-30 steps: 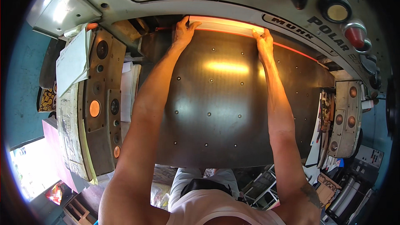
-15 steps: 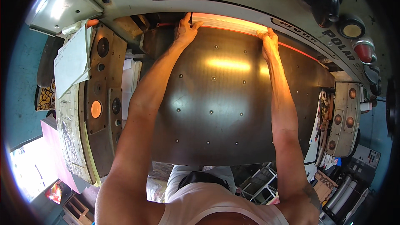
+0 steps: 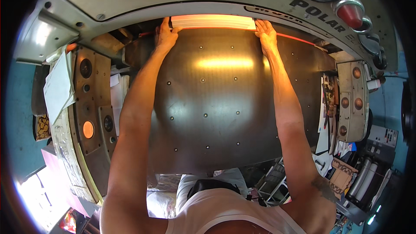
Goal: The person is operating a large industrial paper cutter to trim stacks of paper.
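Head view, looking down along both of my forearms across a dark metal machine table (image 3: 216, 104) dotted with small round studs. At the far edge of the table, under the grey housing (image 3: 208, 0) of the machine, lies a flat stack of paper (image 3: 212, 21), lit orange-white from above. My left hand (image 3: 166, 32) is set against the left end of the stack, fingers curled onto its corner; my right hand (image 3: 265, 32) rests at the right end, palm down and fingers extended along the edge. Both hands touch the stack, one at each end; neither lifts it clear of the table. A thin red line (image 3: 299, 39) runs along the table just to the right of the stack. To my left stands a side panel (image 3: 89, 104) with round controls, one glowing orange; loose white sheets (image 3: 58, 86) lie beside it.
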Action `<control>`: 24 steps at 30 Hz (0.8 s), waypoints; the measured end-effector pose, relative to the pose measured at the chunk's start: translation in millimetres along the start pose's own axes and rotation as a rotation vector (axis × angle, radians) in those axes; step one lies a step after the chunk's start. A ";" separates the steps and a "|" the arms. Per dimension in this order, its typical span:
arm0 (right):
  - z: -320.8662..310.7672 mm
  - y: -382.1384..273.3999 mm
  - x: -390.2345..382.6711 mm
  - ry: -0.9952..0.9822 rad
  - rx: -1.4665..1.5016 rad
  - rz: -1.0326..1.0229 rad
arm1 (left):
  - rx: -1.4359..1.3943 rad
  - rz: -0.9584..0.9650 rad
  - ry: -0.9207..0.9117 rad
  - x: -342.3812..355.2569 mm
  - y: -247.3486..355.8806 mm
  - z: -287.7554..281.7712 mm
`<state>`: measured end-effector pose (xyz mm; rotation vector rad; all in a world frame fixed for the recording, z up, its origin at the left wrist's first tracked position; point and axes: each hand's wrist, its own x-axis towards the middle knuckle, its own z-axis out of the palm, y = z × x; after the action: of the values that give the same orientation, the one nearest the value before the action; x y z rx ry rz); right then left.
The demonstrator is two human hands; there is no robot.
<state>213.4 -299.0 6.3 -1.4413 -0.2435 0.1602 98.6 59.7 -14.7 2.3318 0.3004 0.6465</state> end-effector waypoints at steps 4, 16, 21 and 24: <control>-11.8 7.3 -12.2 0.009 -0.327 -0.074 | 0.045 -0.158 -0.148 -4.1 20.6 1.0; 39.2 6.4 -11.9 0.182 -1.081 -0.279 | -0.008 -0.064 -0.046 -2.3 10.1 -2.3; 31.1 17.6 -2.0 0.221 -1.017 -0.342 | -0.042 -0.032 0.095 -4.9 12.1 9.5; 24.6 19.8 3.9 0.179 -0.931 -0.277 | -0.153 -0.095 0.069 -3.3 12.5 13.5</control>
<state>211.4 -272.0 -10.4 -2.3039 -0.3940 -0.3589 103.3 41.7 -16.1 2.1396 0.3770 0.6797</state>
